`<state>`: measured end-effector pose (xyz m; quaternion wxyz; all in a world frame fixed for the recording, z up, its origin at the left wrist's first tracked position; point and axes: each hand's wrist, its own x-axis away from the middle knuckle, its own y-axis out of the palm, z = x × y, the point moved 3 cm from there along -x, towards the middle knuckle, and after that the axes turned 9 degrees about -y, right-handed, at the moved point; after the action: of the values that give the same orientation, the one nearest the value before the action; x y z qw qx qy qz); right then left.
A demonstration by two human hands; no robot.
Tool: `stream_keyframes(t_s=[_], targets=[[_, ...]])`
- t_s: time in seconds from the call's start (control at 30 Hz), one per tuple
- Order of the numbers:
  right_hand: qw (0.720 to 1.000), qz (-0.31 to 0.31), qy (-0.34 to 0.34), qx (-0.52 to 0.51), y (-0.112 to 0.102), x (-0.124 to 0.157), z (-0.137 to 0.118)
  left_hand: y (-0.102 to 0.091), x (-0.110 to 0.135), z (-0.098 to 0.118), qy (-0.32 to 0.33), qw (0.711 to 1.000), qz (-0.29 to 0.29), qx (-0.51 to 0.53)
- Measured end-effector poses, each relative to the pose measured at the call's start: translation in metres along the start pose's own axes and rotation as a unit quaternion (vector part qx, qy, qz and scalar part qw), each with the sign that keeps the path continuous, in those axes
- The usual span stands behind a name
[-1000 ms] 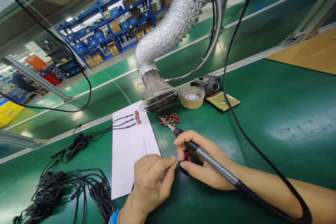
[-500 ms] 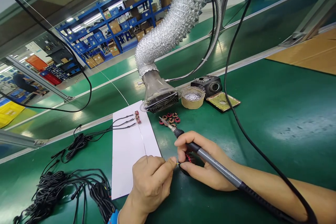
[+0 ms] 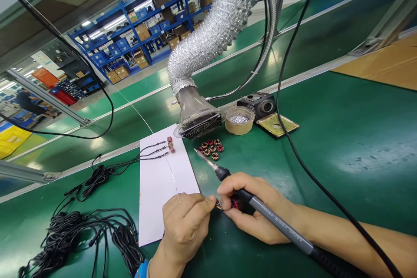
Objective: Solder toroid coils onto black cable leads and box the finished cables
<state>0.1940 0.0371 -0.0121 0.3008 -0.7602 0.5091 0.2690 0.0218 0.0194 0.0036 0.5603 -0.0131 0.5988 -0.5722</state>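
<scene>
My left hand is closed, thumb and forefinger pinching a thin lead with yellow and dark strands. A strand of solder wire runs down from above into this same hand. My right hand wraps round a soldering iron, its bare tip pointing up and left. Under the iron, the fingers of that hand also hold a red-and-black wound ring coil, mostly hidden. The two hands nearly meet at the lead. Beyond the iron's tip lies a cluster of small wound ring coils.
A fume extractor nozzle hangs above the coils. Near it stand a tub of solder bits, a black holder and a yellow sponge tray. Cabled coils lie on white board; black cables are bundled left.
The soldering iron has shifted slightly left and down, its tip now clear of the coil cluster. More of the lead shows between my hands. The solder strand has swung a little left.
</scene>
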Motion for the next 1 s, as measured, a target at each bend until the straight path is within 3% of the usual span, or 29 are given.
stream_keyframes(t_s=[0.37,0.6,0.73,1.0], targets=[[0.999,-0.005,-0.019,0.030,0.000,0.000,-0.002,0.000,0.001,0.000,-0.013,1.000,0.005,0.010],[0.997,0.007,0.071,0.015,-0.007,0.000,0.007,0.001,-0.003,0.001,-0.051,0.995,-0.082,0.040],[0.989,-0.014,0.143,-0.046,-0.007,-0.001,0.010,0.002,-0.004,0.000,-0.071,0.988,-0.128,0.050],[0.970,-0.012,0.219,-0.105,-0.006,0.003,0.012,0.004,-0.005,-0.001,-0.108,0.977,-0.157,0.090]])
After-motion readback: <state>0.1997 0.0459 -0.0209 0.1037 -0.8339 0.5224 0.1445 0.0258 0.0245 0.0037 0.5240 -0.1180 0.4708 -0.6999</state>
